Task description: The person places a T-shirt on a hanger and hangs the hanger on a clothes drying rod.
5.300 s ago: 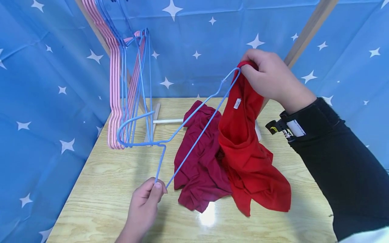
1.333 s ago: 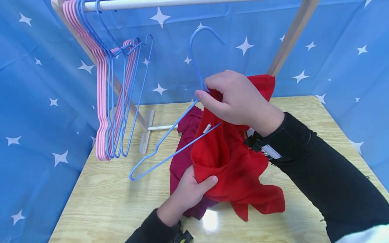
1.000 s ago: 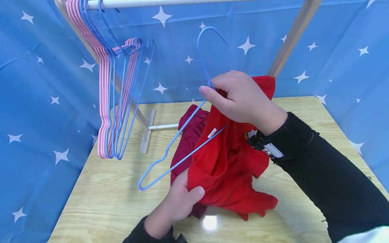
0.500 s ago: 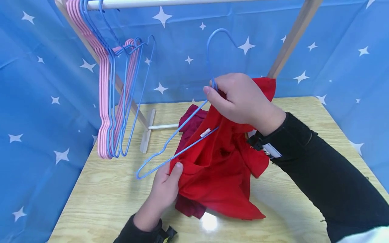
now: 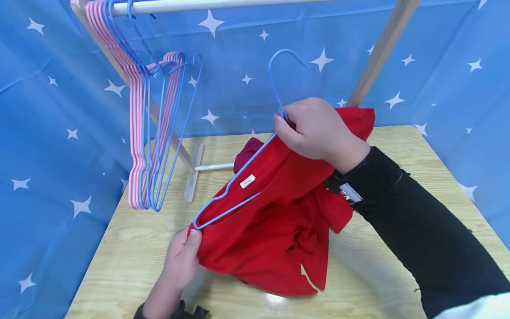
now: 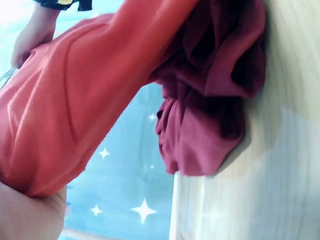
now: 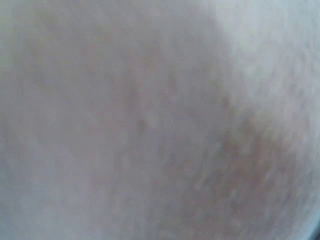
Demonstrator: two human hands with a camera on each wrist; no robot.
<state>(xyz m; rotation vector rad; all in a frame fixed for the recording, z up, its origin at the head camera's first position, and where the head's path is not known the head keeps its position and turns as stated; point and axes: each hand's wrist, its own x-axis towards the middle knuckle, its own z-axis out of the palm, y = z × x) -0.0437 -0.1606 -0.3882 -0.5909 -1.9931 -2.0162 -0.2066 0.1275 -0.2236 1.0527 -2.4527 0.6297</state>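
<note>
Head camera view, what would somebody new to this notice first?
Probably the bright red garment in the middle, stretched between the left hand, lower left, and the right hand, higher up. Next might come the blue hanger in the right hand, its hook against the starry blue backdrop. At upper left, pink and blue hangers hang from a white rail.

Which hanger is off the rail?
The blue hanger in the right hand, partly inside the red garment; the other hangers, blue and pink, hang from the rail.
</note>
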